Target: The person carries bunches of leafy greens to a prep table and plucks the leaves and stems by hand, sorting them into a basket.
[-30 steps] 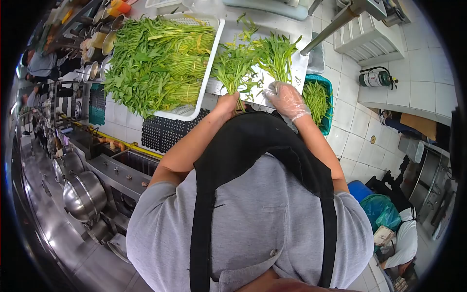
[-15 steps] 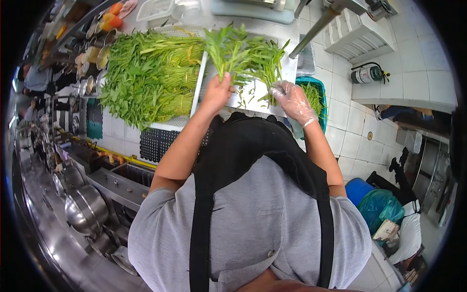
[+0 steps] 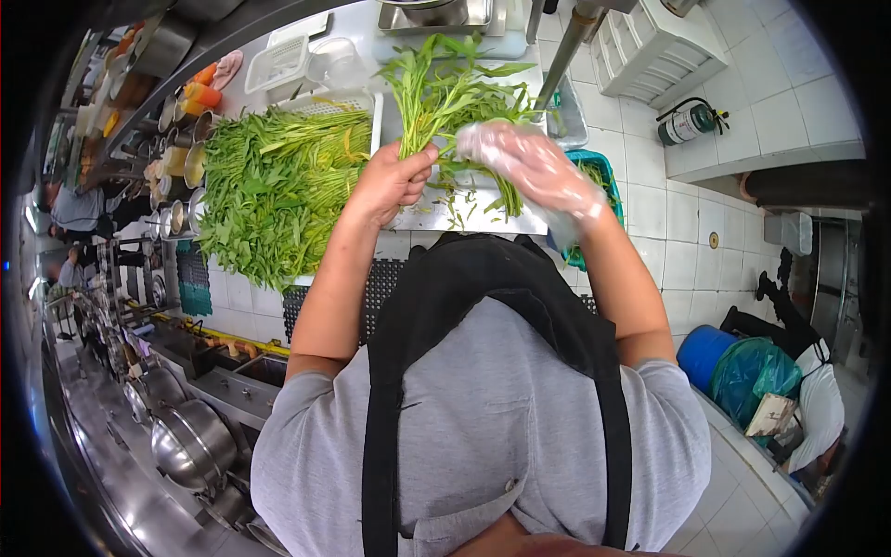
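My left hand [image 3: 397, 184] is closed round the stems of a bunch of leafy greens [image 3: 429, 97], which look like water spinach, with the leaves pointing away from me. Wearing a clear plastic glove, my right hand [image 3: 534, 167] is over the loose greens [image 3: 501, 192], its fingers pointing at the held bunch. Motion smears those fingers, so their grip is unclear. Beneath both hands is a metal work surface [image 3: 473, 215] with cut bits of stem on it. To the left, a large pile of the same greens [image 3: 278, 186] fills a white perforated crate [image 3: 377, 125].
Right of the table is a teal basket [image 3: 613, 181] with green trimmings. Behind are a white plastic basket [image 3: 278, 67] and a metal tray [image 3: 483, 14]. A metal post [image 3: 566, 46] rises at the back right. Stoves and pans [image 3: 192, 444] line the left.
My right hand has moved left and up, from the stem ends toward the held bunch. My left hand, still gripping its greens, has shifted slightly left and down. The camera view has shifted.
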Tool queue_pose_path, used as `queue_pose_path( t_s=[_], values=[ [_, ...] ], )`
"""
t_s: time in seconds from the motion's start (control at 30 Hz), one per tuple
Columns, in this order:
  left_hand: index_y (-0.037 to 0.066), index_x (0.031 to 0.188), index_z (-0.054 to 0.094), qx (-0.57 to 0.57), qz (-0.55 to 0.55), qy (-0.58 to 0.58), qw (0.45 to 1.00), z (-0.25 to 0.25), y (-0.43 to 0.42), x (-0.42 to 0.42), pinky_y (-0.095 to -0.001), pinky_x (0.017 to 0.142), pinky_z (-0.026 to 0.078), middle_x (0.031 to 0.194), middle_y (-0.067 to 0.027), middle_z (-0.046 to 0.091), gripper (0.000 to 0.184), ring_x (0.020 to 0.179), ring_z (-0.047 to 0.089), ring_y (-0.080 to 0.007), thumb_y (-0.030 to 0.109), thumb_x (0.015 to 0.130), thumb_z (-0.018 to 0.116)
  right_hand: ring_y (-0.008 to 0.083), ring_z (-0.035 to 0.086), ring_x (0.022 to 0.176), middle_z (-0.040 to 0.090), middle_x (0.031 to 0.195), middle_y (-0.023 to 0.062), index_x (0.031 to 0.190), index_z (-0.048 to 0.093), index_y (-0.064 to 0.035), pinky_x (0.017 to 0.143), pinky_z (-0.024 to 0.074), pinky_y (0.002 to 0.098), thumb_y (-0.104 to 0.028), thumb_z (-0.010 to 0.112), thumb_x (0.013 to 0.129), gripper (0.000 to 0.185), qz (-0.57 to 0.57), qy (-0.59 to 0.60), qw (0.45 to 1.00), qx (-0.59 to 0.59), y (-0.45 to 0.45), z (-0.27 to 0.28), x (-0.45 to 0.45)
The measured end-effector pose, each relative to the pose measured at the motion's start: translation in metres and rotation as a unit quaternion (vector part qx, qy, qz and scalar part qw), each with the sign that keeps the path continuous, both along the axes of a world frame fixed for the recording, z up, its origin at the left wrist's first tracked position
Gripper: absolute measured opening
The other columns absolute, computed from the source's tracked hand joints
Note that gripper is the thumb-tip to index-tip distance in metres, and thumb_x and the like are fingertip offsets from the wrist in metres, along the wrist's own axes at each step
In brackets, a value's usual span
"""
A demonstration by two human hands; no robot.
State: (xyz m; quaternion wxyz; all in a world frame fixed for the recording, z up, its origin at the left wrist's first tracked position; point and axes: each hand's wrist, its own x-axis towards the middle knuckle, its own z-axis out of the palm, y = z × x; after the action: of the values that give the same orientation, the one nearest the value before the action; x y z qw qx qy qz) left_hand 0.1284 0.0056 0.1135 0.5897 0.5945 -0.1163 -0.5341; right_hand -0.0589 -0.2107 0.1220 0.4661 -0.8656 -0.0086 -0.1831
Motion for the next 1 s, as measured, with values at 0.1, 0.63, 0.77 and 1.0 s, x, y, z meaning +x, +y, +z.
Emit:
queue_pose_path(
  t_s=[0.1,0.63,0.77,1.0],
  values=[
    [0.007,0.113,0.067,0.013,0.003,-0.022,1.0,-0.005,-0.004,0.002,-0.0233,0.045,0.023,0.071,0.0091,0.047,0.015,0.051,0.032,-0.0013,0.017,0.105,0.074,0.0462,0.071,0.118,0.074,0.127,0.0261,0.128,0.075,0.0009,0.104,0.0543,0.049,-0.024,0.061,0.11,0.034,-0.137,0.075,0.975,-0.157,-0.02,-0.049,0.0],
    [0.014,0.088,0.055,0.052,-0.011,-0.018,0.998,-0.011,-0.006,0.009,-0.0261,0.042,0.023,0.063,0.0103,0.041,0.023,0.047,0.031,-0.0031,0.017,0.105,0.07,0.0352,0.075,0.115,0.078,0.12,0.0185,0.122,0.077,-0.0038,0.101,0.0568,0.0445,-0.012,0.066,0.105,0.022,-0.05,-0.031,0.988,-0.145,0.009,0.008,-0.015],
    [0.017,0.089,0.048,0.031,-0.008,0.068,0.997,-0.019,0.001,0.014,-0.0262,0.041,0.024,0.062,0.009,0.037,0.027,0.046,0.03,-0.0047,0.02,0.108,0.068,0.0387,0.072,0.123,0.076,0.129,0.0206,0.125,0.076,-0.0032,0.109,0.0543,0.0451,-0.017,0.069,0.105,0.026,-0.352,-0.08,0.923,-0.136,-0.031,-0.018,-0.035],
    [0.017,0.088,0.045,0.048,0.006,0.133,0.99,-0.031,0.008,0.012,-0.027,0.04,0.026,0.061,0.0075,0.039,0.029,0.045,0.032,-0.0062,0.02,0.108,0.067,0.0289,0.075,0.106,0.08,0.112,0.0072,0.106,0.081,-0.0104,0.092,0.0583,0.0457,-0.008,0.086,0.088,0.019,-0.321,-0.212,0.883,-0.27,-0.021,0.067,-0.082]
  ],
)
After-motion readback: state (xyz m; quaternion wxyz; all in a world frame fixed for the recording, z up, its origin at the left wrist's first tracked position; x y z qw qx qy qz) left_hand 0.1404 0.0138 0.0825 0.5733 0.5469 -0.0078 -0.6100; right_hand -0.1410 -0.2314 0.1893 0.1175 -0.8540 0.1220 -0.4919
